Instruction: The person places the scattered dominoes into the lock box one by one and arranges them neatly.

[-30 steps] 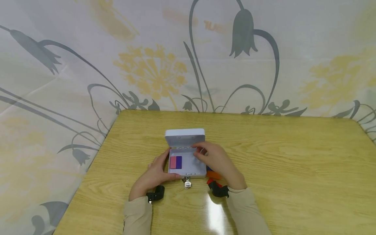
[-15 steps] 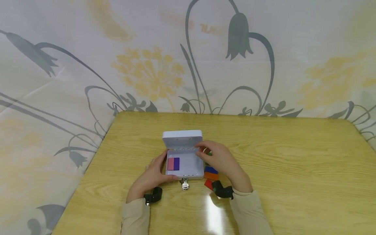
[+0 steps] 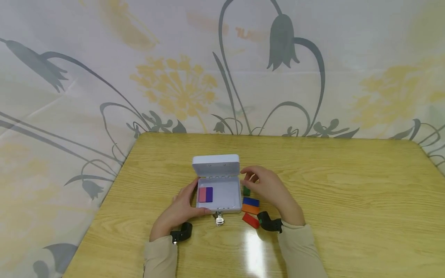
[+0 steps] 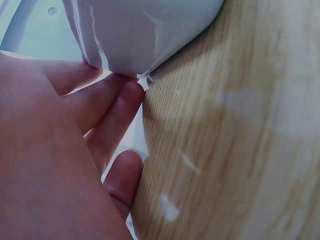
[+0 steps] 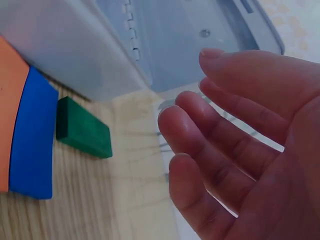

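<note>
A small white cash box [image 3: 226, 195] stands with its lid [image 3: 215, 165] raised. Inside, against its left wall, a pink block [image 3: 202, 195] and a purple block [image 3: 209, 194] lie side by side. My left hand [image 3: 180, 206] holds the box's left side, thumb along the front and fingers toward the rear corner. In the left wrist view, fingertips [image 4: 132, 92] touch the white wall near the table. My right hand [image 3: 267, 187] hovers just right of the box with loosely bent fingers and nothing in them. Under its fingertips lies a green block [image 5: 85, 127].
Right of the box, a blue block [image 3: 251, 201] and an orange block [image 3: 250, 209] touch each other. Nearer lies a tilted red block [image 3: 251, 220]. Keys [image 3: 219, 219] hang from the box's front lock. A patterned cloth [image 3: 194, 77] rises behind the wooden table [image 3: 347, 200].
My right hand has drawn to the right, from above the box's interior to outside its right wall. The green, blue, orange and red blocks show more fully. My left hand keeps its hold.
</note>
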The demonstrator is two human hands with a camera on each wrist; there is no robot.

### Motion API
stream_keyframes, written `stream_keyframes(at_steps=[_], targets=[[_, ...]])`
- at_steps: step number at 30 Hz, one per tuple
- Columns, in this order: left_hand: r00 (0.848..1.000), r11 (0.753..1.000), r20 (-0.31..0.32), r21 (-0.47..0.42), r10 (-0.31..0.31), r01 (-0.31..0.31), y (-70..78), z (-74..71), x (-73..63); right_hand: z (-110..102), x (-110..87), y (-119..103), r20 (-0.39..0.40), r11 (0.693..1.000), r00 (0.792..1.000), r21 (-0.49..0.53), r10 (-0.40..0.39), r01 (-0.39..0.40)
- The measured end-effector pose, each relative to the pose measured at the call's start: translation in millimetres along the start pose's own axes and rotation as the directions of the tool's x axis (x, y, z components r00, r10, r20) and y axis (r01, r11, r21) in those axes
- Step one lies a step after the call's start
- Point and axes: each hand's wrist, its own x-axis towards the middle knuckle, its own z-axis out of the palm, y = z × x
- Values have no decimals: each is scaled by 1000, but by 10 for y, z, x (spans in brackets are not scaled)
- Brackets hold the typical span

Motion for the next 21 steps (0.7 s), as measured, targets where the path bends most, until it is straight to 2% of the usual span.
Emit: stream_keyframes(at_steps=[6, 13, 21], targets=[[1000, 1000, -2, 0, -1, 1, -3, 4, -3, 19, 16, 90, 39, 999, 998, 15, 46, -47], [1000, 1000, -3, 0, -5, 5, -4, 3, 10, 41, 50, 218, 60, 998, 996, -13, 60, -59], [999, 999, -1, 6, 37, -37, -12, 0, 8, 112, 57, 318, 98, 995, 991, -38, 92, -89]])
